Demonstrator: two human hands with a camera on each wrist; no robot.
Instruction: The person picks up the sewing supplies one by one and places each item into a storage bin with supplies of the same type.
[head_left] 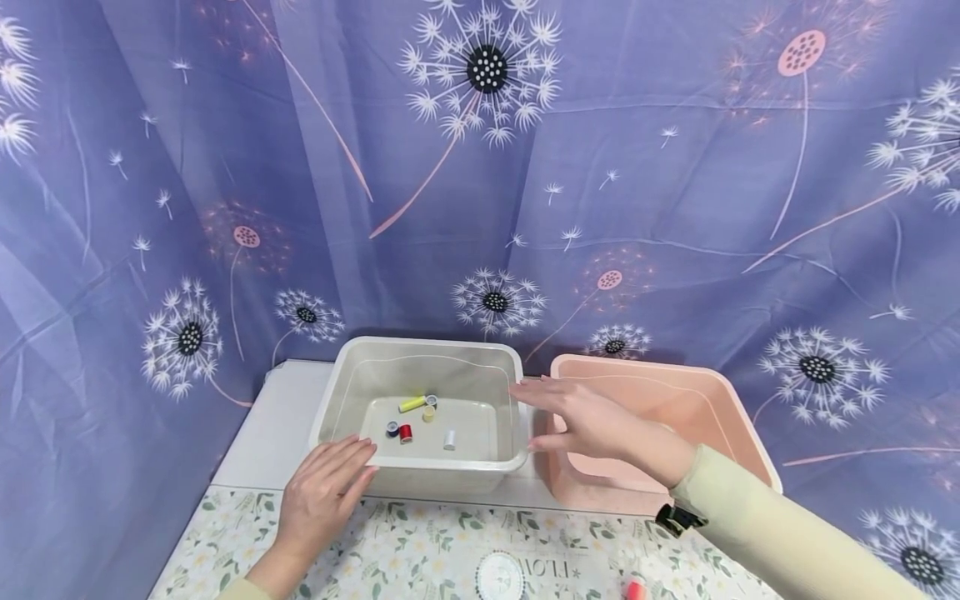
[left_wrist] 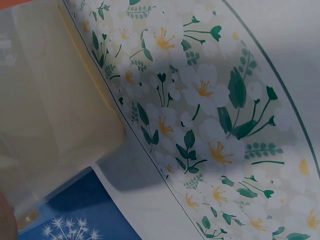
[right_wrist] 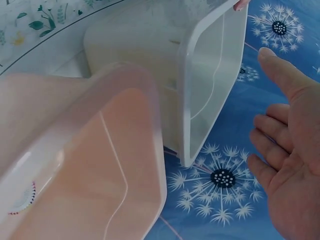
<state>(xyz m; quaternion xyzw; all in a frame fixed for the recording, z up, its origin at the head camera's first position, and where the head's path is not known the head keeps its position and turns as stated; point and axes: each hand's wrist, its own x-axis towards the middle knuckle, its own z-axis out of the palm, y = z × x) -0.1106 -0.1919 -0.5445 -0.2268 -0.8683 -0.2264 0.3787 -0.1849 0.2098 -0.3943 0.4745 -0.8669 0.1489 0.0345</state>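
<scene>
My left hand [head_left: 324,492] is at the front left corner of a pale grey plastic bin [head_left: 435,482], its fingers extended over the rim. Above the bin's right rim is my right hand [head_left: 581,417], its fingers stretched to the left and holding nothing. In the right wrist view, that hand [right_wrist: 292,145] shows its palm and loosely bent fingers. On the bin's floor lie several small thread spools: a red spool [head_left: 406,433], a dark spool [head_left: 392,428], a white spool [head_left: 449,440] and a pale yellow spool [head_left: 428,413]. A bright yellow stick-shaped item [head_left: 412,404] lies behind them.
A pink bin [head_left: 723,400] stands to the right, partly under my right forearm. In front, a round white pin wheel [head_left: 500,577] and a coral-red item [head_left: 635,591] lie on the floral cloth [head_left: 420,550]. A blue dandelion-print curtain [head_left: 637,167] hangs behind.
</scene>
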